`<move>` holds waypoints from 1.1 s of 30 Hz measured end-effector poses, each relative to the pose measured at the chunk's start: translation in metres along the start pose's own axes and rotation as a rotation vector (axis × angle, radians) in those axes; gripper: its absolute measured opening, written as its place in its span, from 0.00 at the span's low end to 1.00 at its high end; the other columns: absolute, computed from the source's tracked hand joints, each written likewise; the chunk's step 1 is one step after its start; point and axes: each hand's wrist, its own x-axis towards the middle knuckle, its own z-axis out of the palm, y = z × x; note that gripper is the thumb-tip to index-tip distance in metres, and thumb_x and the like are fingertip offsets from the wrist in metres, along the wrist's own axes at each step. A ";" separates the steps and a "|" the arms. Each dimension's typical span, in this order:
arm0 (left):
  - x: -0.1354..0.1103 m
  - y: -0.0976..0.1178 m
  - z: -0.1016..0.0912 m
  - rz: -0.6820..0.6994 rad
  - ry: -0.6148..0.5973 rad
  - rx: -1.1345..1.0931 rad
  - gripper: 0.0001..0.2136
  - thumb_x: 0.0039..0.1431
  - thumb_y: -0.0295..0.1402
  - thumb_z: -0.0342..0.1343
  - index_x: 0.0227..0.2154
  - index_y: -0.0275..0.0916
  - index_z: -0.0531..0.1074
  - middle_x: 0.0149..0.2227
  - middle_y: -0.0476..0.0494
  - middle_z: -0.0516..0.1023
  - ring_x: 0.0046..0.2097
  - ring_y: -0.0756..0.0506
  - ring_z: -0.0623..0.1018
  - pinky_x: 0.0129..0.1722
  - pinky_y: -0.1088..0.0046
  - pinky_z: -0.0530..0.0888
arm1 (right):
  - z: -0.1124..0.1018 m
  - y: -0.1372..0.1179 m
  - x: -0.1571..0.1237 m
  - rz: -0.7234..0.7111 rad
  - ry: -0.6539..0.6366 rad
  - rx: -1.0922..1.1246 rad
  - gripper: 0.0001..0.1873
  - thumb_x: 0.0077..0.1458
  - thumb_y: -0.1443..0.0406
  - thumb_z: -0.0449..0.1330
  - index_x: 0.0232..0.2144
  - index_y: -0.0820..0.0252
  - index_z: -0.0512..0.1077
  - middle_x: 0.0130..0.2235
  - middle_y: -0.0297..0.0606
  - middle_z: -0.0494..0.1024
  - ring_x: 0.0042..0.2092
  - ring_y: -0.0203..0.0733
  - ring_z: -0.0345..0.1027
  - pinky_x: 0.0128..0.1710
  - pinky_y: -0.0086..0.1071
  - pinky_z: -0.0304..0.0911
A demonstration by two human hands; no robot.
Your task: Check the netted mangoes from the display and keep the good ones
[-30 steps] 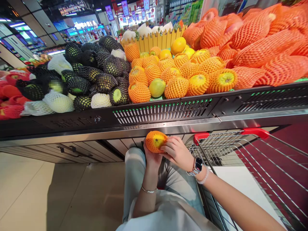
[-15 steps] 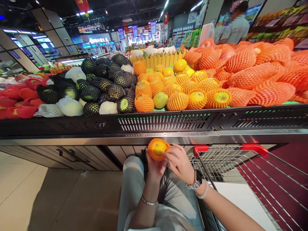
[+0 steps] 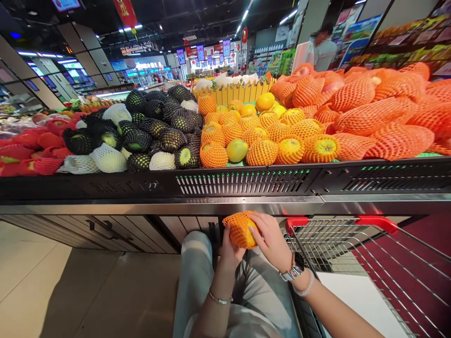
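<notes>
An orange in an orange foam net is held between both hands above my lap, in front of the fruit stand. My left hand cups it from below and the left, its fingers partly hidden. My right hand grips its right side, thumb in front and fingers over the top. Part of the bare peel shows by the right thumb, while the net covers the left side. On the stand beyond lie several netted oranges, with a bare greenish-yellow fruit among them.
A shopping cart with red corners stands at right. The stand's metal edge runs across ahead. Dark-netted fruits lie to the left, fruits in reddish-orange nets to the right. A person stands in the background.
The orange has turned, so its netted side now faces me. My right hand has shifted from fingertips at the net's edge to gripping the fruit's right side.
</notes>
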 end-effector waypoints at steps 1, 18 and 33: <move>0.001 -0.001 -0.001 -0.015 -0.031 0.000 0.20 0.49 0.45 0.61 0.40 0.34 0.74 0.44 0.39 0.77 0.45 0.44 0.77 0.46 0.71 0.73 | -0.001 0.000 0.001 -0.014 0.009 -0.002 0.14 0.62 0.64 0.51 0.49 0.63 0.66 0.47 0.42 0.74 0.48 0.42 0.64 0.50 0.39 0.57; -0.011 -0.009 0.013 0.090 0.006 -0.052 0.09 0.58 0.33 0.55 0.38 0.33 0.75 0.42 0.40 0.78 0.42 0.48 0.78 0.45 0.75 0.74 | 0.015 -0.001 -0.007 0.047 0.012 0.310 0.20 0.62 0.61 0.49 0.56 0.52 0.62 0.59 0.40 0.64 0.61 0.44 0.55 0.61 0.46 0.54; -0.012 0.002 0.004 0.280 -0.219 0.546 0.28 0.51 0.56 0.56 0.49 0.44 0.73 0.55 0.41 0.69 0.54 0.41 0.70 0.48 0.67 0.71 | 0.023 0.015 -0.002 0.847 0.303 1.228 0.22 0.57 0.51 0.48 0.40 0.59 0.73 0.50 0.43 0.75 0.53 0.47 0.67 0.58 0.43 0.58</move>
